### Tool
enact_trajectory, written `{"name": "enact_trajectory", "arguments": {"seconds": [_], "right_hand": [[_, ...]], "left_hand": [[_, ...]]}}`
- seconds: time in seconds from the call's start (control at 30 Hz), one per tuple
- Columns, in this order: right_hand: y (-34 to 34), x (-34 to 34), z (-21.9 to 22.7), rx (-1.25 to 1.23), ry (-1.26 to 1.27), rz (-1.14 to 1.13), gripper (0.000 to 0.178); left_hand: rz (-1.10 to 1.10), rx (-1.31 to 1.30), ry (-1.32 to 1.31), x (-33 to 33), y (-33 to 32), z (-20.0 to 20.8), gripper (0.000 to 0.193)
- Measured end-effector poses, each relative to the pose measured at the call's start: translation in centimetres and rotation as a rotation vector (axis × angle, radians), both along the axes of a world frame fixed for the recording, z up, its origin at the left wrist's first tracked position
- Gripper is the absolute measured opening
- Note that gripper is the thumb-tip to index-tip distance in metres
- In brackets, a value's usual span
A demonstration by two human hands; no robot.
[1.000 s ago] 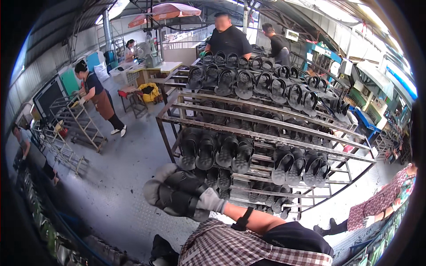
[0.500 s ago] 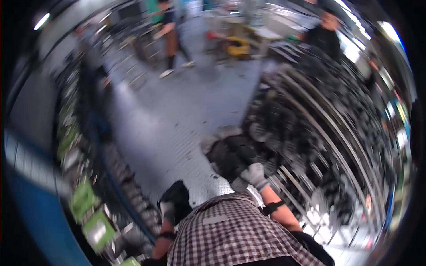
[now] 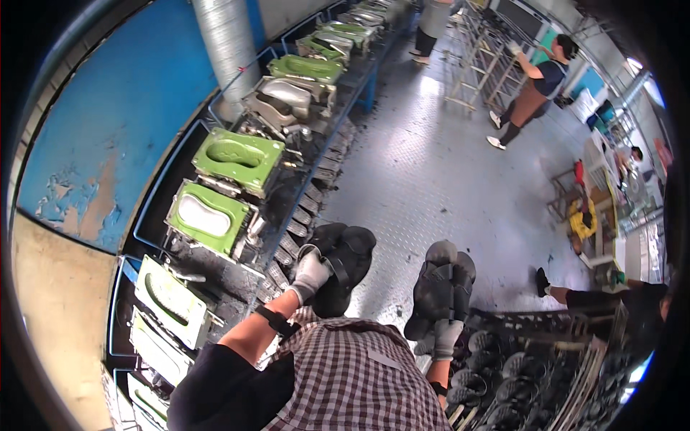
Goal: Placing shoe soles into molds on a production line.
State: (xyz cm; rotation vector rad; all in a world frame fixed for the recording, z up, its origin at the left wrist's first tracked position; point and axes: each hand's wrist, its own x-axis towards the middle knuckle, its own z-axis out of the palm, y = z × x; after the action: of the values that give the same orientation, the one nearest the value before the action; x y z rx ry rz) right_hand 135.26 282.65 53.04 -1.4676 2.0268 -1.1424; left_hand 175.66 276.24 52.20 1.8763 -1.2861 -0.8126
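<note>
My left hand [image 3: 312, 275], in a pale work glove, is closed round a pair of black sandals [image 3: 346, 269] with wide straps. It is held out near the edge of the mould bench. My right hand [image 3: 447, 337], gloved too, grips another pair of black sandals [image 3: 437, 287], soles partly greyish, in front of the rack. The fingertips of both hands are partly hidden by the sandals. Nearest on the left, a green shoe mould [image 3: 208, 218] lies open with a pale, shiny sole-shaped cavity.
A row of green and metal moulds [image 3: 241, 159] runs along the left bench. Dark footwear parts [image 3: 305, 201] line its edge. A rack of black sandals [image 3: 517, 366] stands at lower right. A co-worker in an apron [image 3: 532, 93] stands by metal frames [image 3: 481, 57]. Another person's leg [image 3: 575, 297] reaches in at right.
My view has turned left, bringing the mould bench closer and sharper. My left hand has risen with its sandals; my right hand, still holding its pair, has come away from the rack.
</note>
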Motion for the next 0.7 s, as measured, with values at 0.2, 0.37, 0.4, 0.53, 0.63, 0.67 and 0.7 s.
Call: {"name": "enact_trajectory", "arguments": {"seconds": [0.2, 0.37, 0.4, 0.53, 0.63, 0.67, 0.7], "right_hand": [[-11.7, -2.3, -0.8, 0.224, 0.246, 0.167, 0.053], [-26.1, -3.4, -0.5, 0.301, 0.239, 0.228, 0.049], [-28.5, -5.4, -1.9, 0.296, 0.246, 0.225, 0.049], [-41.3, -5.7, -2.7, 0.12, 0.32, 0.418, 0.039], [-47.9, -7.4, -3.0, 0.251, 0.258, 0.611, 0.036], [-50.0, -7.5, -3.3, 0.405, 0.761, 0.779, 0.033], [-52.7, -2.4, 2.7, 0.578, 0.343, 0.416, 0.044]], "left_hand": [[0.246, -0.08, 0.98, -2.1, -7.7, -8.0, 0.027], [0.577, -0.069, 2.269, -3.3, -15.8, -9.0, 0.035], [0.557, -0.099, 2.156, -4.4, -18.0, -9.2, 0.034], [0.445, -0.234, 1.498, -4.8, -26.5, -8.3, 0.025], [0.442, -0.095, 0.348, -6.2, -31.4, -1.2, 0.018], [0.504, -0.086, 0.632, -7.5, -33.8, 1.9, 0.014], [0.571, -0.032, 0.61, -7.5, -35.1, 5.0, 0.008]]}}
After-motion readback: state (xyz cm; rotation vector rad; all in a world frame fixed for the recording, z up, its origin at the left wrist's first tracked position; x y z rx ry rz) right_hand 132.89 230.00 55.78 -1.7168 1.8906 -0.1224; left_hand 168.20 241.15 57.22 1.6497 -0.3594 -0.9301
